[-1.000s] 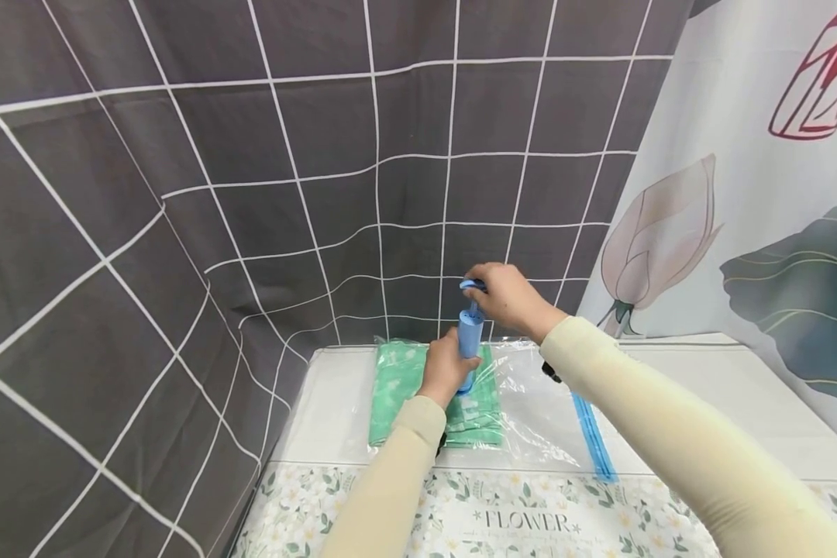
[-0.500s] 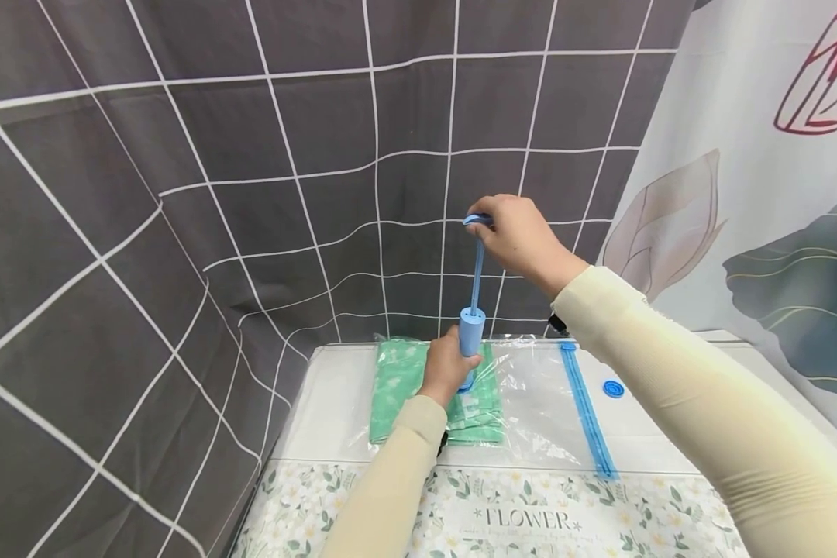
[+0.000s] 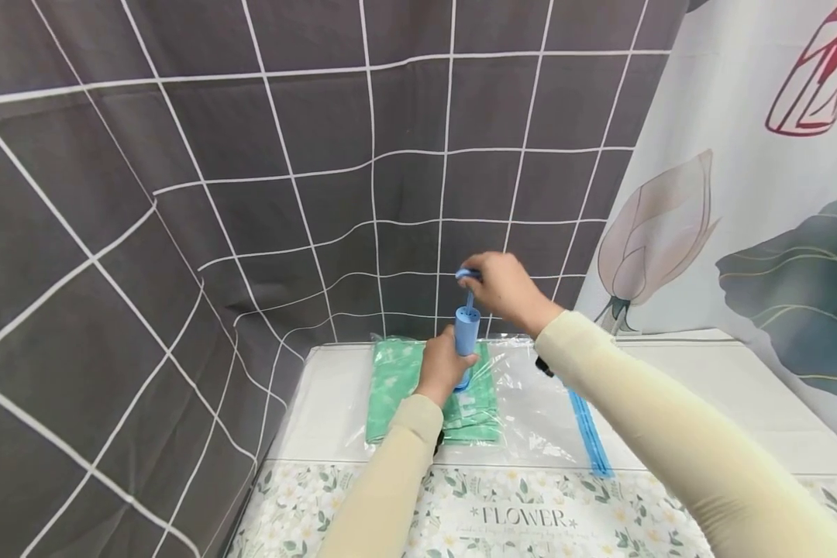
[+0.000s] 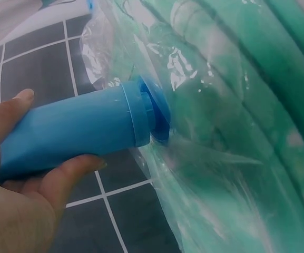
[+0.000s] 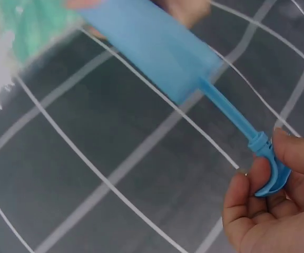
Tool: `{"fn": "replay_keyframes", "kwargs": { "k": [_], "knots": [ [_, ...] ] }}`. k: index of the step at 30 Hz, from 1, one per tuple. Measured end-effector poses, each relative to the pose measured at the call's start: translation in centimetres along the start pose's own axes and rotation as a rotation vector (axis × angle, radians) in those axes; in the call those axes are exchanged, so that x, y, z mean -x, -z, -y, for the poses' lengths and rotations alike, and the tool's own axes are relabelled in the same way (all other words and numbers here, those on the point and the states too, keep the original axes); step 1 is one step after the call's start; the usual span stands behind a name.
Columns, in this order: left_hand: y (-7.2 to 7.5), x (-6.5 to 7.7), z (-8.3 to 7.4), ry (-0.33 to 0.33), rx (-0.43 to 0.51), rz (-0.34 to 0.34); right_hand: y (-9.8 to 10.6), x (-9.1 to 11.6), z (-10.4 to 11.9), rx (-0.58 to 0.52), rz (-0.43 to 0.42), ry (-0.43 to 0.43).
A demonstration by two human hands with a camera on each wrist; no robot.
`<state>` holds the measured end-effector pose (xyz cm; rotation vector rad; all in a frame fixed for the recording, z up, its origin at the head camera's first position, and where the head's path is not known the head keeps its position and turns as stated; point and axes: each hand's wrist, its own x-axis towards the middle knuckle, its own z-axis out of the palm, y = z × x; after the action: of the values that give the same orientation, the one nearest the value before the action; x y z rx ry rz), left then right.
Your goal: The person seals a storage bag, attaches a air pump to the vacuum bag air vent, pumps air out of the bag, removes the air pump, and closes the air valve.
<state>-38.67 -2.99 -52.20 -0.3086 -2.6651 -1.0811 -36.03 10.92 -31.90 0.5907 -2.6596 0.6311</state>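
Observation:
A blue hand pump [image 3: 466, 332] stands upright on a clear plastic vacuum bag [image 3: 530, 403] that holds folded green cloth [image 3: 397, 387]. My left hand [image 3: 442, 364] grips the pump's barrel; in the left wrist view the barrel [image 4: 83, 126] meets the bag's blue valve [image 4: 156, 110]. Above it, my right hand [image 3: 505, 285] grips the curved pump handle [image 5: 273, 176]. A short length of the thin rod [image 5: 231, 108] shows between handle and barrel. The bag's blue zip strip [image 3: 589, 434] is partly hidden by the right forearm.
The bag lies on a white tabletop [image 3: 676, 387] with a flower-print cloth [image 3: 530, 527] along the front. A dark grey grid curtain [image 3: 307, 194] hangs close behind and on the left. A white curtain with a lotus print [image 3: 656, 232] hangs on the right.
My right hand pulled the pump handle high up, drawing out a long rod, then brought it down again near the barrel. My left hand kept its grip on the barrel.

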Motion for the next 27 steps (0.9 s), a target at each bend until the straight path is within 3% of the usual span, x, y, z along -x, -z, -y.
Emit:
{"fn": "replay_keyframes", "kwargs": {
  "k": [5,11,16,20,25,27],
  "knots": [
    [2.9,1.6,-3.0,0.035,0.052,0.054,-3.1,1.6,-1.0,-0.011,0.043,-0.015],
    [3.1,1.8,-3.2,0.041,0.041,0.046,-4.4,2.3,-1.4,-0.031,0.026,-0.008],
    [3.3,1.9,-3.5,0.041,0.039,0.049,-3.2,1.9,-1.1,-0.049,0.016,-0.012],
    [1.9,1.1,-2.0,0.020,0.034,0.043,-0.6,1.0,-0.5,-0.061,-0.013,-0.032],
    [-2.2,-1.0,2.2,-0.022,-0.015,-0.028,3.6,-0.9,0.9,-0.070,-0.060,-0.031],
    [-2.7,-1.0,2.5,-0.017,-0.031,-0.044,5.1,-1.5,1.4,-0.071,-0.075,-0.032]
  ]
}}
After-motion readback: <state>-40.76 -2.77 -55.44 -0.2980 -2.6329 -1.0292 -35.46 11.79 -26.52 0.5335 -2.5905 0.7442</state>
